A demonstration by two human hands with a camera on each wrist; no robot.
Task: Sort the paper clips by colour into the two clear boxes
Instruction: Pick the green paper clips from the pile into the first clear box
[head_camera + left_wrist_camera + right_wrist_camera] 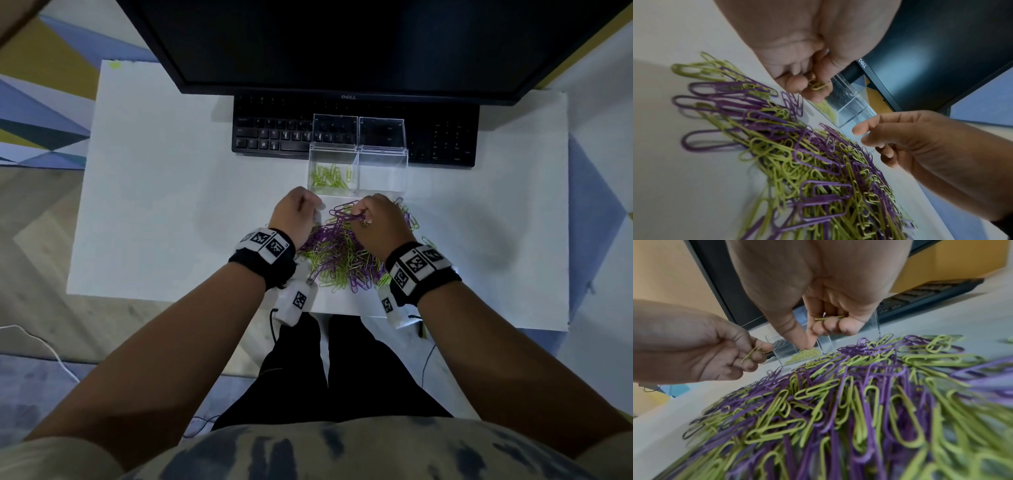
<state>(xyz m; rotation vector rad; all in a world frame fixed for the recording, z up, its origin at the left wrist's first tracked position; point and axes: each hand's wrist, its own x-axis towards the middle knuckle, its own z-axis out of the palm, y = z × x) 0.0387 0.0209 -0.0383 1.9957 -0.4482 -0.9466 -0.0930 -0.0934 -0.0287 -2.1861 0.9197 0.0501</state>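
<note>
A mixed pile of green and purple paper clips (pixel 349 253) lies on the white table (pixel 154 205), close to its front edge. Behind it stand two clear boxes with lids raised: the left box (pixel 311 168) holds green clips (pixel 330 176), the right box (pixel 383 171) looks empty. My left hand (pixel 317 212) hovers at the pile's far left, fingers curled round a few green clips (pixel 816 85). My right hand (pixel 363 219) is over the pile's far side. Its curled fingers (pixel 846 327) hold a green clip (pixel 829 318), and its thumb and forefinger point down together.
A black keyboard (pixel 274 133) lies right behind the boxes, under a dark monitor (pixel 342 41). The table's front edge (pixel 342 313) runs just below the pile. Bare white tabletop spreads to the left and right of the pile.
</note>
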